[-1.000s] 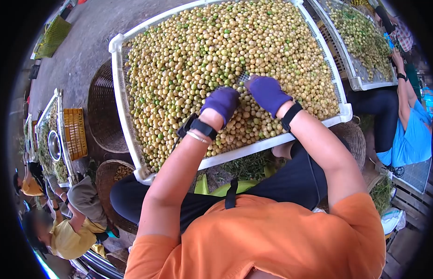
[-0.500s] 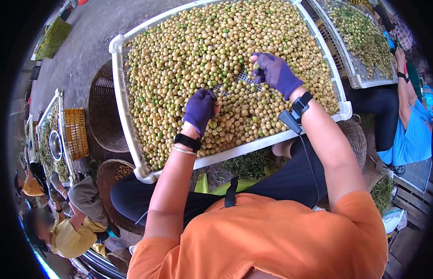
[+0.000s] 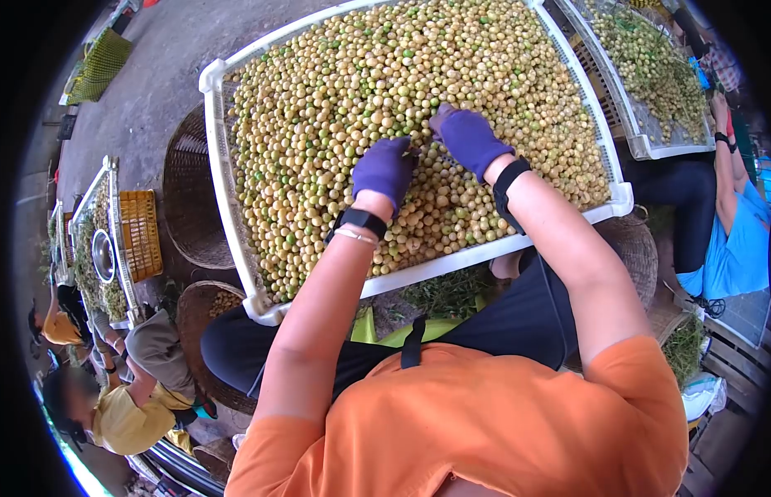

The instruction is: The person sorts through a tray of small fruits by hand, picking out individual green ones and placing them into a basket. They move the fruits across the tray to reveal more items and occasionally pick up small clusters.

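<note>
A white-rimmed mesh tray (image 3: 418, 272) in front of me holds a thick layer of small round fruits (image 3: 335, 124), tan to yellow with green ones mixed in. Both my hands wear purple gloves with bare fingertips. My left hand (image 3: 384, 172) is among the fruits near the tray's middle, its fingers curled; what they hold, if anything, is hidden. Just to its right, my right hand (image 3: 470, 139) reaches into the same layer with fingers bent down and closed. I cannot make out what lies between them. The two hands almost meet at the fingertips.
Woven baskets (image 3: 186, 190) stand left of the tray, one with some fruits inside. Another fruit tray (image 3: 650, 83) is at the upper right beside a person in blue (image 3: 737, 248). At left, a person in yellow (image 3: 132, 418) sits near a yellow crate (image 3: 141, 236).
My left hand has moved right and slightly up; my right hand has shifted a little left and down into the fruits. The gap between them has narrowed, and the bare mesh patch is now covered.
</note>
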### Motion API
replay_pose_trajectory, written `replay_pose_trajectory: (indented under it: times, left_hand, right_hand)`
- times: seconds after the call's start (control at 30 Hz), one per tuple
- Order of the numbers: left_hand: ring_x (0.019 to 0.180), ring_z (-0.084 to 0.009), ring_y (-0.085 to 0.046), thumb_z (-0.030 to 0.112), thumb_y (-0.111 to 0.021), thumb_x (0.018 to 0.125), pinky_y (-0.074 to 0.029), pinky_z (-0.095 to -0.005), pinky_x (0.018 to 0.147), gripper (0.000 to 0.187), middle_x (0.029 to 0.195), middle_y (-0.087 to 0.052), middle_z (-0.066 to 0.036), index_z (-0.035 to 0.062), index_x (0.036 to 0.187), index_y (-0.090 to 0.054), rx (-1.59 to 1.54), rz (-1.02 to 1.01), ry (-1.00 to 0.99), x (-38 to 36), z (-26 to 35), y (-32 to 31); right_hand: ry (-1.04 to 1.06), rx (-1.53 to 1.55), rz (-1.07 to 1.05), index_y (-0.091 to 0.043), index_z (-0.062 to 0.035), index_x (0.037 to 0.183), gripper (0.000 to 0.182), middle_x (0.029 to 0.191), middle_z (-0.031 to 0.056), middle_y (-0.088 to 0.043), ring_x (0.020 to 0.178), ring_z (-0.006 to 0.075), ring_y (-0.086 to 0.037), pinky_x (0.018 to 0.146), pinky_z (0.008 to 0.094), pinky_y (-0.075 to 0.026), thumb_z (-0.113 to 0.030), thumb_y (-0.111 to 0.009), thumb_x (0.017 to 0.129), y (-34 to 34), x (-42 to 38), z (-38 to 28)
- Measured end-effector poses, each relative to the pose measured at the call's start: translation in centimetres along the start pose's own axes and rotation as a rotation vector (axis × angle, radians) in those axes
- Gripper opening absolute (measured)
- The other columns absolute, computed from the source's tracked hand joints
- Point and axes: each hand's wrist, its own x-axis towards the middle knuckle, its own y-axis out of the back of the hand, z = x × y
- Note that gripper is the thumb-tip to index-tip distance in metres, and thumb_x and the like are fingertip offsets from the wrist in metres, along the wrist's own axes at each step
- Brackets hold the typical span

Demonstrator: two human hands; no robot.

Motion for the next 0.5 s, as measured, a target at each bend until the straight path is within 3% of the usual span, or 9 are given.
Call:
replay_pose_trajectory:
  times: [0.13, 0.23, 0.37, 0.5]
  left_hand:
    - [0.099, -0.0301, -0.062, 0.035, -0.056, 0.087, -0.050, -0.0412, 0.083, 0.028, 0.107, -0.064, -0.012, 0.0165, 0.105, -0.067, 0.201, -0.231, -0.027, 2.0, 1.2, -0.6]
    - [0.098, -0.0305, -0.062, 0.035, -0.053, 0.088, -0.050, -0.0424, 0.081, 0.026, 0.105, -0.064, -0.012, 0.0182, 0.103, -0.067, 0.279, -0.265, -0.050, 1.6, 1.4, -0.4]
    - [0.095, -0.0320, -0.064, 0.032, -0.050, 0.090, -0.051, -0.0436, 0.080, 0.026, 0.103, -0.065, -0.012, 0.0191, 0.103, -0.068, 0.283, -0.248, -0.101, 0.8, 1.1, -0.2]
    - [0.098, -0.0319, -0.064, 0.032, -0.049, 0.090, -0.051, -0.0430, 0.083, 0.027, 0.105, -0.066, -0.012, 0.0179, 0.103, -0.069, 0.281, -0.286, -0.040, 1.4, 1.2, -0.2]
  right_hand:
    - [0.145, -0.037, 0.052, -0.066, -0.0083, 0.093, 0.015, 0.095, 0.0184, -0.063, 0.085, 0.0351, -0.065, 0.072, 0.0453, -0.051, -0.017, -0.056, 0.085, -1.0, -0.1, 1.3]
    - [-0.085, 0.557, 0.161, -0.067, -0.0067, 0.093, 0.018, 0.091, 0.0184, -0.065, 0.084, 0.0340, -0.065, 0.072, 0.0436, -0.050, -0.021, -0.058, 0.086, -0.9, 0.4, 2.3]
    - [0.157, 0.384, 0.171, -0.067, -0.0053, 0.091, 0.020, 0.088, 0.0184, -0.065, 0.082, 0.0339, -0.064, 0.074, 0.0424, -0.049, -0.022, -0.059, 0.085, -0.8, 0.1, 3.3]
    - [0.175, 0.117, 0.023, -0.064, -0.0051, 0.089, 0.017, 0.090, 0.0188, -0.064, 0.084, 0.0339, -0.064, 0.073, 0.0437, -0.050, -0.017, -0.052, 0.087, -1.1, 0.1, 1.1]
